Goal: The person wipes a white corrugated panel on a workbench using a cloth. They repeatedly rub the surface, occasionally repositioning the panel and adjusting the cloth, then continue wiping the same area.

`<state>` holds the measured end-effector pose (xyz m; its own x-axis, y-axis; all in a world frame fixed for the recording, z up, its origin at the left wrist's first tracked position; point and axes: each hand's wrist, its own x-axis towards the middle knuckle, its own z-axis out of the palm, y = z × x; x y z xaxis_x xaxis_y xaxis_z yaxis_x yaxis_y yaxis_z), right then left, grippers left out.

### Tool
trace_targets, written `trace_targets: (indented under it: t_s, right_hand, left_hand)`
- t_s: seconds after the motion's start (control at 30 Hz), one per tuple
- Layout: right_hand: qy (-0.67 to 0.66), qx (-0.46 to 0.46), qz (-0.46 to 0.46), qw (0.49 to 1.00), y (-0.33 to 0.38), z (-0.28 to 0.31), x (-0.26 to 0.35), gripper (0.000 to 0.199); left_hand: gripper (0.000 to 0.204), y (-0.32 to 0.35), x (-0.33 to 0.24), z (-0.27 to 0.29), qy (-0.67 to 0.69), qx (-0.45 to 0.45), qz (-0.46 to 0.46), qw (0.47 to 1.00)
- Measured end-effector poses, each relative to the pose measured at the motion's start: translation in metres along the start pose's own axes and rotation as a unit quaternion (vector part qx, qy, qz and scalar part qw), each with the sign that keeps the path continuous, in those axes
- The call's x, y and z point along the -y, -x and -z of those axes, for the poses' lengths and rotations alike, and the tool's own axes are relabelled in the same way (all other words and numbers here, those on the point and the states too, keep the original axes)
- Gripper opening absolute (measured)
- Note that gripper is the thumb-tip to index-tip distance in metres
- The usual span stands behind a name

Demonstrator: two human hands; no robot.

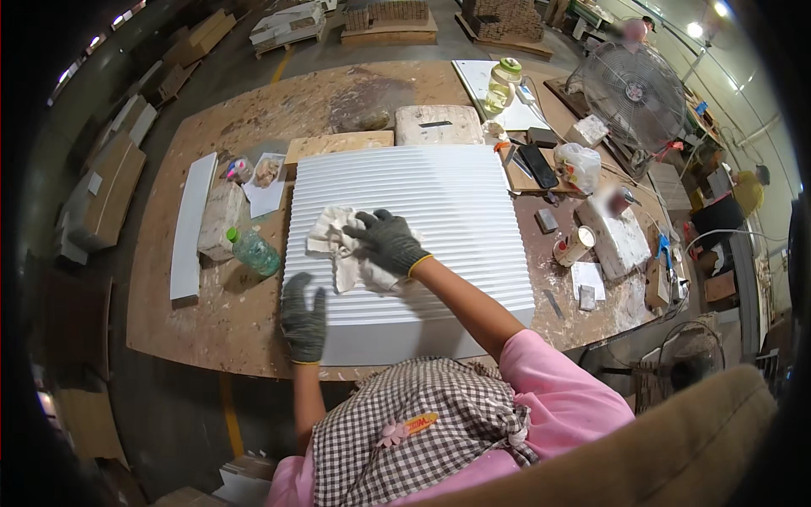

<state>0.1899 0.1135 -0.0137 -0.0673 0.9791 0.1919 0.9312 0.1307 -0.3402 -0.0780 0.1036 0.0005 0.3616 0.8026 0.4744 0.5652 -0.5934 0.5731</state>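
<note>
A large white ridged panel (456,203) lies on the worktable, its grooves running from left to right. My right hand (390,243), in a dark grey knitted glove, presses a crumpled white cloth (335,237) against the panel's left half, fingers bent over the cloth. At the panel's near left corner rests my left hand (304,319), gloved the same way. Its fingers lie stretched along the side edge with the thumb apart, holding nothing. The cloth's underside is hidden.
Left of the panel stand a green-capped plastic bottle (253,252), a whitish block (221,221) and a long white strip (193,228). To the right are a phone (537,166), a tin (574,246) and a paint-spotted block (615,232). A large fan (634,89) stands far right.
</note>
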Motion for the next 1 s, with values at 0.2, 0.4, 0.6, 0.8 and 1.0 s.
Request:
trace_targets:
  t_s: [0.2,0.4,0.6,0.8,1.0]
  right_hand:
    - [0.06,-0.127,-0.188,0.972,-0.05,0.049,-0.005,0.02]
    - [0.068,-0.124,0.061,0.988,-0.031,-0.022,-0.003,0.057]
    - [0.019,-0.219,-0.111,0.969,0.109,0.037,-0.201,0.041]
    - [0.027,-0.142,-0.434,0.889,0.108,0.136,-0.215,0.027]
    - [0.225,-0.08,-0.434,0.868,-0.037,-0.003,-0.156,0.068]
  left_hand:
    - [0.068,-0.003,0.078,-0.005,-0.168,0.081,0.132,0.974]
    - [0.068,0.002,0.078,-0.009,-0.159,0.144,0.251,0.944]
    - [0.066,-0.01,0.069,-0.015,-0.152,0.144,0.256,0.944]
    - [0.066,0.004,0.08,-0.016,-0.253,0.115,0.248,0.928]
    - [0.068,-0.003,0.068,-0.009,-0.286,0.134,0.226,0.921]
